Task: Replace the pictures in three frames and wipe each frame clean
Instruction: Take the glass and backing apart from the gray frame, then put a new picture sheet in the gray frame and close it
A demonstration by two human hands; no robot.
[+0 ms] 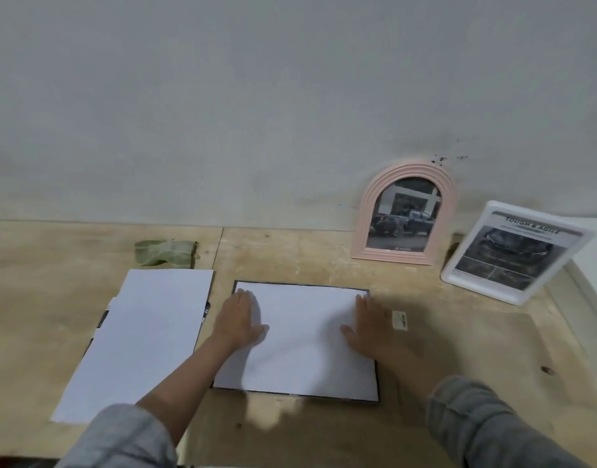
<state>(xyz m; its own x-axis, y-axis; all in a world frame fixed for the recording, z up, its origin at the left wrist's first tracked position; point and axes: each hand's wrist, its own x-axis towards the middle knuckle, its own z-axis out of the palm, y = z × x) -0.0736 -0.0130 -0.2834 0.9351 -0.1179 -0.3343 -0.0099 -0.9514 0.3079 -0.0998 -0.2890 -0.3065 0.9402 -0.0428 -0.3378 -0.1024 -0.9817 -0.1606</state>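
Where both hands rest, a dark-edged frame lies flat on the wooden table, face down, with a white sheet covering almost its whole back; only a thin dark border shows along the far, right and near edges. The left hand lies palm down on the sheet's left side, its fingers straight, close together and pointing away from the person, the thumb angled inward across the paper. The right hand mirrors it on the right side, flat, fingers straight and close together, thumb extended toward the left hand. Neither hand curls around anything. Both forearms reach forward from grey sleeves.

Just right of the right fingers lies a small white label. Left of the left fingers, a second white sheet lies over something dark-edged. Beyond the left fingertips sits a crumpled green cloth. Beyond the right fingertips, a pink arched frame leans against the wall, holding a vehicle picture. A white frame with a car print stands farther right.
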